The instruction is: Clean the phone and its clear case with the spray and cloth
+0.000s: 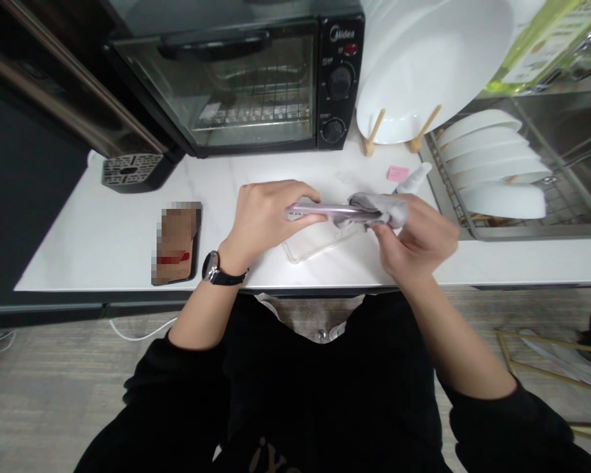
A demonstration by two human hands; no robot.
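2 hands [262, 213] [418, 238] hold phone [342, 211]; oven [256, 92] reads "Midea".

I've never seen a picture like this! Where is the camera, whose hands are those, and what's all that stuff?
There's no robot here, just a person. The camera sits on their head, looking down, so you see what's in front of them. The left hand, with a watch on its wrist, holds one end of a thin, pinkish phone, seen edge-on. The right hand holds a grey cloth around the other end. Below, a clear case lies on the white counter. A dark phone, its screen blurred, lies to the left. Behind the hands are a pink slip, a small white bottle and a little oven. White bowls sit in a rack on the right.
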